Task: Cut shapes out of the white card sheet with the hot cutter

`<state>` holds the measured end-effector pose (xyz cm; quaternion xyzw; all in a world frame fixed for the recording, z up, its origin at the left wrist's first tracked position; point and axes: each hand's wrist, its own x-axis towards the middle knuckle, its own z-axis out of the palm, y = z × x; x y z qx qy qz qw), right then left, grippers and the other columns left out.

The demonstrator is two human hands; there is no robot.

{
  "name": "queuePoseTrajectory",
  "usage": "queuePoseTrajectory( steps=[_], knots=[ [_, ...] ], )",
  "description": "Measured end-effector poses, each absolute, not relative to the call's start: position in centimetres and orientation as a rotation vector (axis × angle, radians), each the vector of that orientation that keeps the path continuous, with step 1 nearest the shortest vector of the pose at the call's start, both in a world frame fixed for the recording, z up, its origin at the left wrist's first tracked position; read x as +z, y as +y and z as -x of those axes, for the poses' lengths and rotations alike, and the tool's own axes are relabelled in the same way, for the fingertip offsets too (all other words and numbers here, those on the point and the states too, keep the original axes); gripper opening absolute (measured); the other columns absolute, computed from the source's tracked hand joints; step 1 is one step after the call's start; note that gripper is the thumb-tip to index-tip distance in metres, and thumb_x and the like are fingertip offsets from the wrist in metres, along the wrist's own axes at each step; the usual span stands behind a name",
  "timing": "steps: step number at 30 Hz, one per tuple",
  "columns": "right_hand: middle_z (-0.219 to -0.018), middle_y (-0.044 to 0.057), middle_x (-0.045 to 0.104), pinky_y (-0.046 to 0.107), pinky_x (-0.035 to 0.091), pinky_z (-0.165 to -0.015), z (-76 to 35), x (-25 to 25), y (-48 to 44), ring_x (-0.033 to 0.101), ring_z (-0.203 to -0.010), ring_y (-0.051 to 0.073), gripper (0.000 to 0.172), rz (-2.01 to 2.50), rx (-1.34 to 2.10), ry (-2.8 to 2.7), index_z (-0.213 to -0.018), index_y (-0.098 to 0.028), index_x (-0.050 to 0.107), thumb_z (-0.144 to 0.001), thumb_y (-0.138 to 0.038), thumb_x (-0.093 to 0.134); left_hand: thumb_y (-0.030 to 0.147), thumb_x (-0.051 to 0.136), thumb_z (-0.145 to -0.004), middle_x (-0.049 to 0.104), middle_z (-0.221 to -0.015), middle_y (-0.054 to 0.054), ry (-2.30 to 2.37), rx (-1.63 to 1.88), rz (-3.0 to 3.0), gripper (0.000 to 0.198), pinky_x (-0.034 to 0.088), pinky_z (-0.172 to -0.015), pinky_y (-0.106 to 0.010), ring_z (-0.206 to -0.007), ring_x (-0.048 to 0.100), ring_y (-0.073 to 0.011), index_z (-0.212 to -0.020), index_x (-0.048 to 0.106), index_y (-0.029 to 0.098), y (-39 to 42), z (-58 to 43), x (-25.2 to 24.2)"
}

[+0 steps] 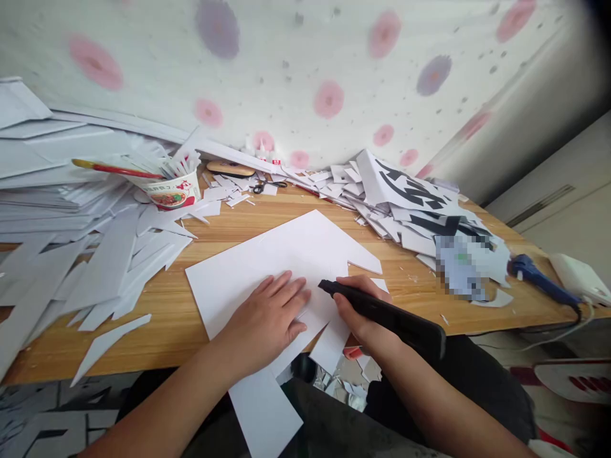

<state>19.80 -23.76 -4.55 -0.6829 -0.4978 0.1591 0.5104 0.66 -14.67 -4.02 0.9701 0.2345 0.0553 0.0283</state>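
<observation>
A white board sheet lies on the wooden table, with cut edges and a notch on its right side. My left hand rests flat on it, fingers stretched out. My right hand is closed around a black utility knife, whose tip sits just above or on the sheet, right of my left fingertips. I cannot tell whether the tip touches. A white strip lies below the knife, over the table's front edge. Another white piece hangs over my lap.
White offcuts pile up at left around a paper bowl of strips and a brush. Scissors lie at the back. More scraps with black lettering heap at right, near a blue corded tool and a white box.
</observation>
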Motion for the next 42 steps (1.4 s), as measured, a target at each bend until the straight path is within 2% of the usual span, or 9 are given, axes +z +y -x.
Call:
queuePoseTrajectory(
  steps=[10, 17, 25, 31, 37, 42],
  knots=[
    [-0.081, 0.001, 0.073, 0.034, 0.051, -0.07, -19.7, -4.4, -23.6, 0.065, -0.069, 0.019, 0.015, 1.638, 0.338, -1.247, -0.093, -0.027, 0.068, -0.079, -0.031, 0.065, 0.039, 0.054, -0.091, 0.039, -0.153, -0.004, 0.688, 0.231, -2.979, 0.05, 0.042, -0.112, -0.058, -0.142, 0.033, -0.0329, -0.139, 0.045, 0.026, -14.5, -0.4, -4.7],
    [-0.082, 0.002, 0.073, 0.035, 0.052, -0.071, -19.6, -4.4, -23.5, 0.066, -0.073, 0.02, 0.015, 1.631, 0.321, -1.3, -0.093, -0.027, 0.068, -0.08, -0.031, 0.064, 0.041, 0.051, -0.092, 0.038, -0.152, -0.004, 0.685, 0.266, -3.01, 0.05, 0.044, -0.11, -0.058, -0.141, 0.035, -0.0338, -0.14, 0.045, 0.025, -14.5, -0.4, -4.9],
    [-0.075, 0.001, 0.071, 0.03, 0.051, -0.058, -19.7, -4.6, -23.4, 0.066, -0.063, 0.017, 0.012, 1.593, 0.178, -1.46, -0.093, -0.026, 0.066, -0.082, -0.027, 0.061, 0.041, 0.052, -0.092, 0.042, -0.15, -0.006, 0.668, 0.293, -3.015, 0.049, 0.046, -0.108, -0.059, -0.138, 0.039, -0.0355, -0.138, 0.047, 0.024, -14.6, -0.3, -4.7],
    [-0.075, 0.0, 0.072, 0.031, 0.051, -0.062, -19.8, -3.8, -22.8, 0.066, -0.065, 0.018, 0.01, 1.634, 0.218, -1.503, -0.09, -0.026, 0.066, -0.08, -0.027, 0.061, 0.037, 0.054, -0.091, 0.043, -0.149, -0.006, 0.682, 0.282, -3.01, 0.049, 0.045, -0.109, -0.058, -0.138, 0.04, -0.0355, -0.137, 0.048, 0.024, -14.7, -0.5, -4.4],
    [-0.065, -0.003, 0.066, 0.026, 0.047, -0.054, -20.1, -3.1, -22.1, 0.06, -0.055, 0.015, 0.004, 1.67, 0.315, -1.505, -0.081, -0.027, 0.064, -0.077, -0.027, 0.063, 0.038, 0.054, -0.091, 0.042, -0.15, -0.007, 0.69, 0.269, -3.024, 0.05, 0.044, -0.11, -0.059, -0.138, 0.039, -0.0356, -0.138, 0.048, 0.023, -14.9, -0.5, -4.4],
    [-0.063, -0.003, 0.065, 0.024, 0.044, -0.052, -20.1, -3.4, -22.0, 0.058, -0.053, 0.013, 0.008, 1.709, 0.337, -1.529, -0.082, -0.025, 0.062, -0.078, -0.032, 0.064, 0.037, 0.052, -0.091, 0.042, -0.15, -0.007, 0.7, 0.273, -3.02, 0.049, 0.043, -0.111, -0.058, -0.139, 0.038, -0.0349, -0.138, 0.047, 0.025, -15.0, -0.5, -4.4]
  ],
)
